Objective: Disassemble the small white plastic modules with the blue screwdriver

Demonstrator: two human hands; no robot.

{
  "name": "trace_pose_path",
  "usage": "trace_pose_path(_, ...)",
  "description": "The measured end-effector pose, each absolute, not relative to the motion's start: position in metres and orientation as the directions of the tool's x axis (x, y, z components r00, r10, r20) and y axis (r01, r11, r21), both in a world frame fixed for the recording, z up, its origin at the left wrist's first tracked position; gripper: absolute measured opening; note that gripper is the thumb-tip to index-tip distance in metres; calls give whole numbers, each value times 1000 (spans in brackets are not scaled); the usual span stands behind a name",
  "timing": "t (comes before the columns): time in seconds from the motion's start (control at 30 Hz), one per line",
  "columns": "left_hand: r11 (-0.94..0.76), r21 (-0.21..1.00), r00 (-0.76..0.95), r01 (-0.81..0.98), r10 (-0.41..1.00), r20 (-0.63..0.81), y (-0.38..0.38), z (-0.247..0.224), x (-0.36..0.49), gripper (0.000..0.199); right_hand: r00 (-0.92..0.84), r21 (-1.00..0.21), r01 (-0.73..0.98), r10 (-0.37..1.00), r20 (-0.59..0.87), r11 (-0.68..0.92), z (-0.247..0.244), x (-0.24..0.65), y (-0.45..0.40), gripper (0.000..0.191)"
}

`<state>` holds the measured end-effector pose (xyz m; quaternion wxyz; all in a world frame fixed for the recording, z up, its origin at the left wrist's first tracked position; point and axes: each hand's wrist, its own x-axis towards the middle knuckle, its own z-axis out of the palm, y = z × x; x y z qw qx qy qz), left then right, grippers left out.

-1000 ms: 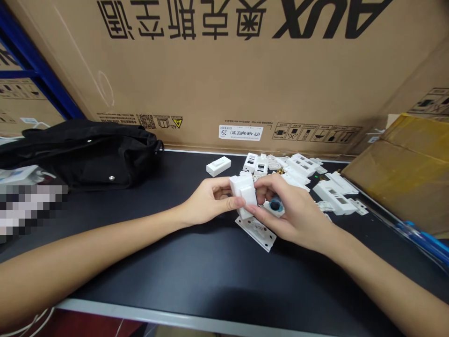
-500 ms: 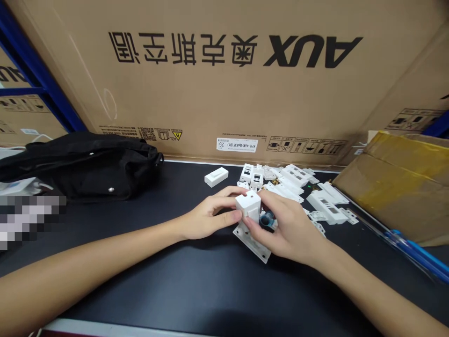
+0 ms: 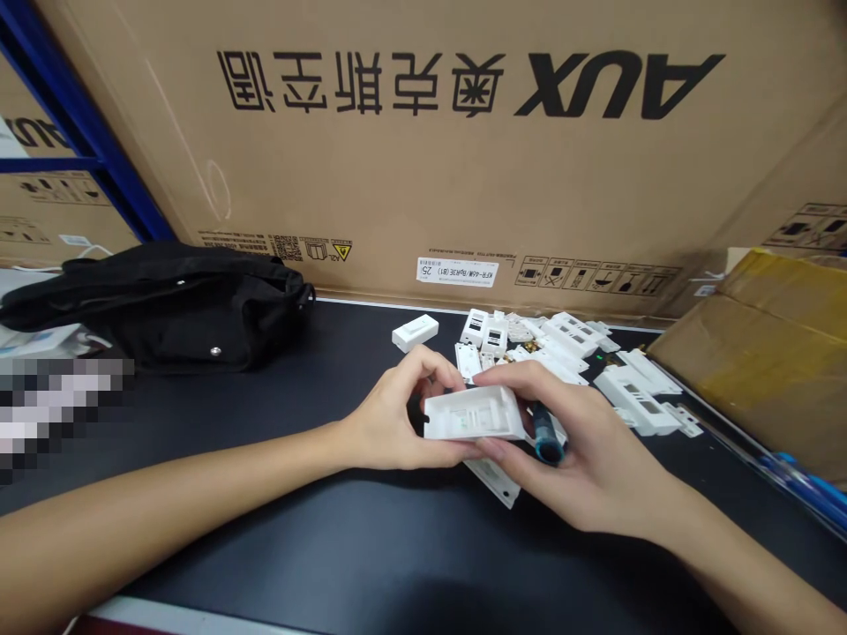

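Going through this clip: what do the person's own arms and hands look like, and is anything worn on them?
The left hand and right hand are bare, with no gloves, rings or watch showing. The left forearm and right forearm are bare too, with no sleeves, bands or cables.

Carton (image 3: 423, 176): large black AUX, 奥克斯空调. White label (image 3: 456, 272): KFR-46W/BpR3E (B1), 25.
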<state>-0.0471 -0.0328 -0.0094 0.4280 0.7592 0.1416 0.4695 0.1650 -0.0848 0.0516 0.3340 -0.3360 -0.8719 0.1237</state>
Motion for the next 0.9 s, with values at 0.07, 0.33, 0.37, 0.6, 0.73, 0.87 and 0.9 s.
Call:
trace_pose_path(0.07, -566, 793, 500, -227, 631, 593, -35, -8, -47, 62, -534, -474, 490, 682, 500, 732, 54, 165, -84, 33)
trace_pose_path(0.33, -352, 868, 511, -350, 705, 492, -41, 2, -42, 50, -536, -501, 459, 679, 501, 733, 51, 173, -80, 32)
trace_pose_path(0.37, -356, 868, 513, -345, 703, 492, -41, 1, -41, 50, -553, -488, 467, 674, 489, 737, 52, 175, -79, 34)
trace_pose_path(0.6, -523, 812, 446, -260, 681, 581, -36, -3, -40, 46, -437, -416, 553, 676, 594, 722, 71, 189, -81, 18)
trace_pose_path(0.73, -578, 786, 443, -218, 659, 608, -35, -4, -40, 46, -274, -583, 485, 746, 608, 652, 72, 196, -83, 26)
trace_pose_path(0.87, -669, 725, 468, -166, 593, 655, -37, -4, -41, 47, -138, -640, 454, 758, 637, 620, 65, 197, -88, 40)
trace_pose_path(0.9, -691, 705, 470, -161, 574, 670, -37, -4, -41, 47, -139, -625, 463, 748, 649, 629, 64, 196, -89, 39)
